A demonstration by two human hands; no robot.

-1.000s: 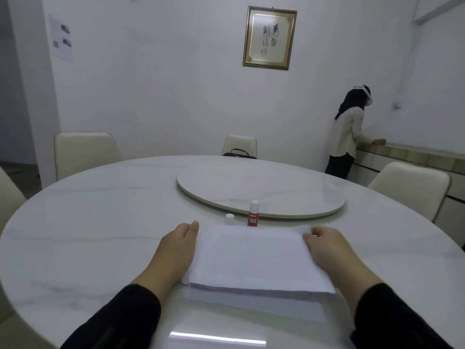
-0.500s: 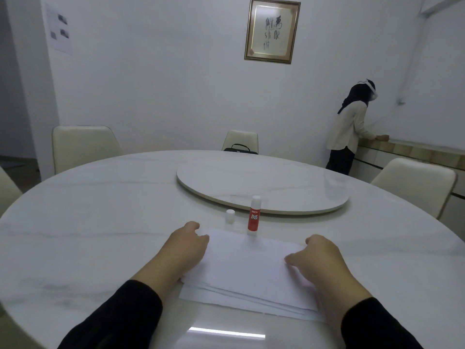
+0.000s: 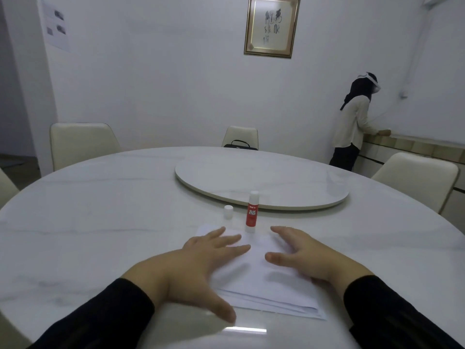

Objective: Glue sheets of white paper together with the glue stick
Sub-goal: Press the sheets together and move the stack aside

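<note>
A small stack of white paper sheets (image 3: 261, 283) lies on the round marble table (image 3: 100, 222) right in front of me. My left hand (image 3: 201, 263) lies flat on the stack's left half with the fingers straight and spread. My right hand (image 3: 309, 255) presses flat on the right half, fingers spread too. Just beyond the paper stands a red and white glue stick (image 3: 252, 211), upright and uncapped. Its white cap (image 3: 228, 212) stands on the table a little to the left of it.
A raised lazy Susan disc (image 3: 261, 180) fills the table's middle, right behind the glue stick. Cream chairs (image 3: 83, 143) ring the table; one at the far side holds a black bag (image 3: 240, 145). A person (image 3: 353, 122) stands at the counter, back right.
Both hands slid from the sheet's outer edges inward onto the top of the stack and flattened, fingers spreading. The camera view tilted down and closer.
</note>
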